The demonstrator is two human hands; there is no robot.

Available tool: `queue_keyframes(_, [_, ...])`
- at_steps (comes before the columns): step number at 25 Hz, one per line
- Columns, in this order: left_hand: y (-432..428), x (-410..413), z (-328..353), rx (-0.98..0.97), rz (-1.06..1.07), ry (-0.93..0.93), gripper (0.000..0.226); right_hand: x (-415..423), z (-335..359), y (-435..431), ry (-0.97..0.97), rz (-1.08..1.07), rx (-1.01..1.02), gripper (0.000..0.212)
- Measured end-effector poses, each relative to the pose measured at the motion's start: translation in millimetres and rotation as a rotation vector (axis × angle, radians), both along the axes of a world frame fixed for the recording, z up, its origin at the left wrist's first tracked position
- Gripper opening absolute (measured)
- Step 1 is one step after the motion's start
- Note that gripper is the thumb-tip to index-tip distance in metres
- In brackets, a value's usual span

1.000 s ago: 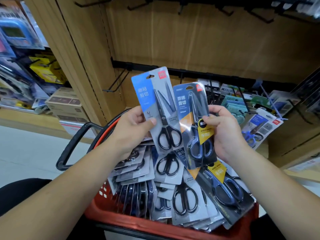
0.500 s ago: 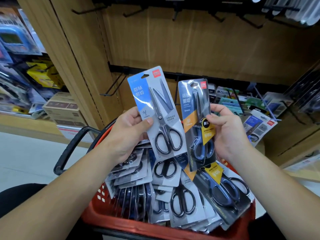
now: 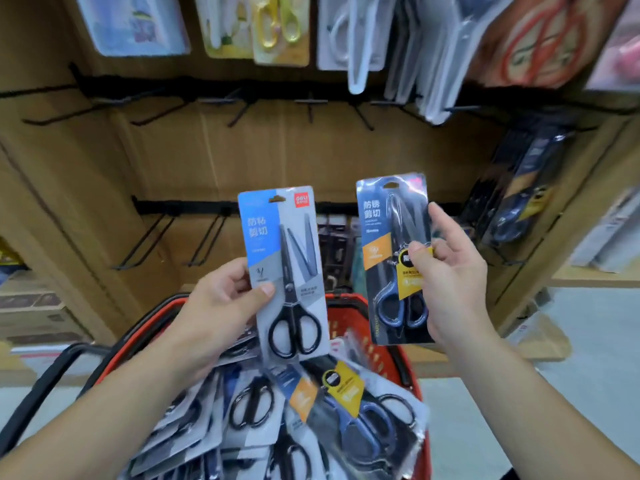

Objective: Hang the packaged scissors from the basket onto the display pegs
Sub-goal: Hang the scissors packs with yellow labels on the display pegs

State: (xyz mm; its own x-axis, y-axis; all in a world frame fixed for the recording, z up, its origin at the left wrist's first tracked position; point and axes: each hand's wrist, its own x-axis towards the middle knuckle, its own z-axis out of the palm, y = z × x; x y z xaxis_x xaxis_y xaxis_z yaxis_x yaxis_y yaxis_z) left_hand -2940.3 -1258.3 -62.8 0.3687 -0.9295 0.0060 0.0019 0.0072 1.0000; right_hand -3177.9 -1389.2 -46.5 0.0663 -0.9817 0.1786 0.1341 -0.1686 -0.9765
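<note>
Currently left grip [image 3: 221, 306] pinches blue scissors pkg [image 3: 287, 244] at its L edge, right grip [image 3: 450, 289] clamps dark pkg [image 3: 384, 237] mid-card.

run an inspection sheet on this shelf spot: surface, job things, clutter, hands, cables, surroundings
surface: wooden display panel with black pegs, many bare
job's things: blue-card scissors pack and dark scissors pack held up; more packs piled in the red basket
clutter: nothing seen
grippers: left hand grips the blue-card pack's edge; right hand pinches the dark pack
cables: nothing seen
surroundings: other packaged goods hang above; cardboard boxes at left
</note>
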Motion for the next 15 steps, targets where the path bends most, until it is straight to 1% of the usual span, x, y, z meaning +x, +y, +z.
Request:
queue_keyframes(3, [-55,-50,22,-0.025,-0.083,-0.030,0.023,-40,22,-24,0.009,-0.149,-0.077,0.058])
queue_keyframes(6, [-102,-98,31,-0.044,-0.114,-0.067,0.024,-73,46,-59,0.020,-0.259,-0.099,0.050])
queue_keyframes(7, [-113,-110,33,-0.049,-0.112,-0.071,0.025,-82,52,-70,0.026,-0.285,-0.098,0.051])
queue_keyframes(8, [-127,-124,34,-0.060,-0.115,-0.070,0.027,-96,56,-82,0.040,-0.316,-0.112,0.058])
queue_keyframes(9, [-138,-136,35,-0.066,-0.121,-0.068,0.027,-107,57,-93,0.088,-0.356,-0.135,0.071])
queue_keyframes(10, [-147,-145,35,-0.068,-0.129,-0.072,0.027,-117,56,-102,0.163,-0.406,-0.150,0.082])
queue_keyframes(11, [-157,-153,36,-0.066,-0.139,-0.079,0.027,-126,53,-109,0.239,-0.457,-0.156,0.088])
queue_keyframes(13, [-175,-166,38,-0.057,-0.142,-0.093,0.026,-138,43,-121,0.308,-0.526,-0.131,0.088])
queue_keyframes(15, [-189,-175,43,-0.042,-0.137,-0.087,0.026,-144,38,-132,0.318,-0.582,-0.115,0.085])
